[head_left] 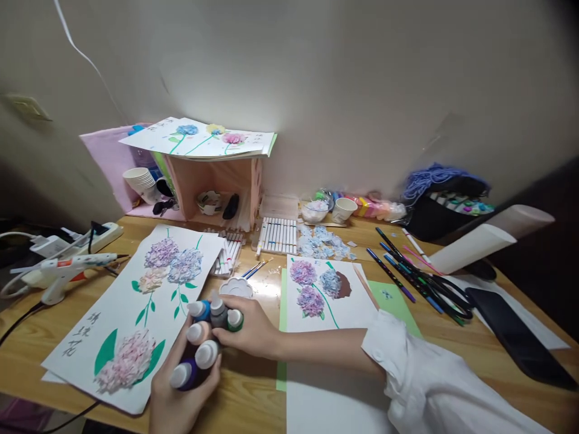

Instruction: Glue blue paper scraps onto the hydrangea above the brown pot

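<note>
My left hand point(174, 395) is wrapped around the near side of a cluster of small paint bottles with white caps, including a purple bottle point(193, 375) and a peach bottle point(201, 333). From the right, my right hand point(251, 331) closes its fingers on the far side of the same cluster, at a dark grey bottle point(219, 318) and a green bottle point(236, 322). A blue bottle point(204, 310) stands at the back left. Just behind the bottles lies a white flower-shaped palette point(236, 286). Parts of the bottles are hidden by my fingers.
A flower picture sheet point(122, 295) lies left, beside a glue gun point(67, 271). Under my right forearm is another flower sheet point(325, 361). Blue paper scraps point(323, 242), marker pens point(278, 234), scissors point(446, 295) and a phone-like black slab point(515, 331) lie around.
</note>
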{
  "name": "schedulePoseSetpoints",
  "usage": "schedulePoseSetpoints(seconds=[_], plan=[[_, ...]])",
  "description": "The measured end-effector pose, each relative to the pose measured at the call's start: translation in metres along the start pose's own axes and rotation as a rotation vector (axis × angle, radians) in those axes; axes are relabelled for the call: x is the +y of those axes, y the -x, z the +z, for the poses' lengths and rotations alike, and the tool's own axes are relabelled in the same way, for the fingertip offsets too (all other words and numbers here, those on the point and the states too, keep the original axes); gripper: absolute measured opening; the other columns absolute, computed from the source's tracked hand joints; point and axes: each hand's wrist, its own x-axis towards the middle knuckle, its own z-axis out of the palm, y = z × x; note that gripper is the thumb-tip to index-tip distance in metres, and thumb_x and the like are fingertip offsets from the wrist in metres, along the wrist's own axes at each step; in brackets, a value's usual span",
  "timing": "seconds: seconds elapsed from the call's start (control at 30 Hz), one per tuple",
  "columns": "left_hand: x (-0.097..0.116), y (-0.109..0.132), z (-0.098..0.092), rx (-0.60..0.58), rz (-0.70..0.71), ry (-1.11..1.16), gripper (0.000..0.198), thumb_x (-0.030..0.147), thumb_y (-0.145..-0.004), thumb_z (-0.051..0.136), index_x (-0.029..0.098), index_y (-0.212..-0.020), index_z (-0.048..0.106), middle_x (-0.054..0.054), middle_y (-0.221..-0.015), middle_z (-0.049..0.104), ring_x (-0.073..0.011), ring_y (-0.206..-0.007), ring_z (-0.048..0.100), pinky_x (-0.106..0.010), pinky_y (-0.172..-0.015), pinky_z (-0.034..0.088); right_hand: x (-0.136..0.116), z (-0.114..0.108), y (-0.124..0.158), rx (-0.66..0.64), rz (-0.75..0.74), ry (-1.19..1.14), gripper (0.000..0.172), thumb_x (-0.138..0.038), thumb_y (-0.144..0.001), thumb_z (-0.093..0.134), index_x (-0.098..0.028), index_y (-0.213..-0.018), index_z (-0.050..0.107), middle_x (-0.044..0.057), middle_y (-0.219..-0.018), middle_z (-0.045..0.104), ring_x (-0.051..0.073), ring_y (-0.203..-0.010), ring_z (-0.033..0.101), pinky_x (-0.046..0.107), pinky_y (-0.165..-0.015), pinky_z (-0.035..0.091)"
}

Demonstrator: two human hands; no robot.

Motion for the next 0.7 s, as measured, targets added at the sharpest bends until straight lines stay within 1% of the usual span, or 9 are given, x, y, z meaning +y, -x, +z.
schedulePoseSetpoints(seconds=[0.1, 0.2, 0.3, 0.33, 0.4, 0.47, 0.53, 0.63, 0.7], plan=[[0.004, 0.0, 0.001, -0.003, 0.066, -0.053, 0.065, 0.04, -0.066, 0.069, 0.035, -0.129, 0.051, 0.001, -0.128, 0.059, -0.0306, -0.114, 0.057, -0.05, -0.104, 0.042, -0.002, -0.003, 0.003, 0.014, -0.006, -0.042, 0.037, -0.017, -0.069, 0.064, -0.025, -0.106, 0.066, -0.003, -0.1, 0.069, 0.021, -0.092, 0.064, 0.03, -0.083, 0.049], [0.018, -0.002, 0.005, 0.013, 0.159, -0.099, 0.064, 0.037, -0.068, 0.068, 0.035, -0.129, 0.051, 0.002, -0.123, 0.062, -0.029, -0.107, 0.062, -0.043, -0.095, 0.051, -0.009, -0.012, 0.008, 0.056, 0.003, -0.083, 0.043, -0.016, -0.067, 0.066, -0.029, -0.107, 0.066, -0.005, -0.103, 0.069, 0.023, -0.097, 0.064, 0.032, -0.088, 0.049], [0.049, -0.012, 0.013, 0.01, 0.265, -0.124, 0.065, 0.035, -0.069, 0.068, 0.033, -0.132, 0.049, 0.0, -0.118, 0.065, -0.0275, -0.103, 0.064, -0.036, -0.085, 0.056, -0.021, -0.032, 0.014, 0.151, 0.006, -0.133, 0.05, -0.018, -0.069, 0.067, -0.03, -0.117, 0.062, -0.004, -0.114, 0.066, 0.023, -0.107, 0.061, 0.032, -0.095, 0.047], [0.064, -0.018, 0.018, -0.006, 0.313, -0.112, 0.066, 0.033, -0.07, 0.067, 0.032, -0.133, 0.048, 0.0, -0.117, 0.065, -0.0268, -0.102, 0.064, -0.035, -0.086, 0.056, -0.026, -0.043, 0.016, 0.188, 0.002, -0.131, 0.051, -0.019, -0.07, 0.066, -0.029, -0.12, 0.06, -0.003, -0.117, 0.066, 0.023, -0.109, 0.061, 0.032, -0.096, 0.046], [0.099, -0.035, 0.034, -0.088, 0.434, -0.051, 0.071, 0.03, -0.07, 0.068, 0.031, -0.137, 0.043, -0.001, -0.115, 0.066, -0.0242, -0.097, 0.066, -0.032, -0.083, 0.056, -0.037, -0.075, 0.019, 0.277, -0.007, -0.078, 0.049, -0.02, -0.073, 0.066, -0.025, -0.121, 0.06, 0.0, -0.117, 0.066, 0.022, -0.108, 0.061, 0.033, -0.095, 0.047], [0.138, -0.056, 0.062, -0.23, 0.537, 0.027, 0.076, 0.025, -0.068, 0.068, 0.029, -0.139, 0.041, -0.002, -0.116, 0.065, -0.0226, -0.097, 0.066, -0.031, -0.084, 0.055, -0.045, -0.118, 0.022, 0.41, -0.021, 0.028, 0.045, -0.023, -0.074, 0.066, -0.021, -0.118, 0.062, 0.003, -0.114, 0.068, 0.022, -0.104, 0.062, 0.034, -0.094, 0.047], [0.179, -0.079, 0.103, -0.356, 0.661, 0.127, 0.08, 0.021, -0.064, 0.069, 0.025, -0.139, 0.042, -0.004, -0.115, 0.065, -0.0235, -0.1, 0.064, -0.032, -0.088, 0.053, -0.047, -0.171, 0.026, 0.535, -0.03, 0.139, 0.041, -0.027, -0.073, 0.068, -0.02, -0.114, 0.064, 0.004, -0.109, 0.069, 0.022, -0.101, 0.063, 0.035, -0.092, 0.048], [0.236, -0.107, 0.185, -0.466, 0.786, 0.299, 0.079, 0.017, -0.06, 0.068, 0.019, -0.136, 0.046, -0.004, -0.106, 0.067, -0.0238, -0.098, 0.064, -0.033, -0.089, 0.051, -0.039, -0.261, 0.032, 0.732, -0.083, 0.263, 0.04, -0.03, -0.07, 0.07, -0.017, -0.107, 0.065, 0.006, -0.101, 0.071, 0.023, -0.095, 0.064, 0.037, -0.088, 0.05], [0.266, -0.12, 0.241, -0.536, 0.842, 0.382, 0.072, 0.016, -0.061, 0.067, 0.018, -0.131, 0.051, -0.003, -0.103, 0.068, -0.0231, -0.098, 0.063, -0.032, -0.087, 0.051, -0.027, -0.319, 0.035, 0.833, -0.095, 0.346, 0.036, -0.033, -0.067, 0.071, -0.015, -0.099, 0.067, 0.007, -0.095, 0.071, 0.025, -0.092, 0.064, 0.039, -0.086, 0.05]])
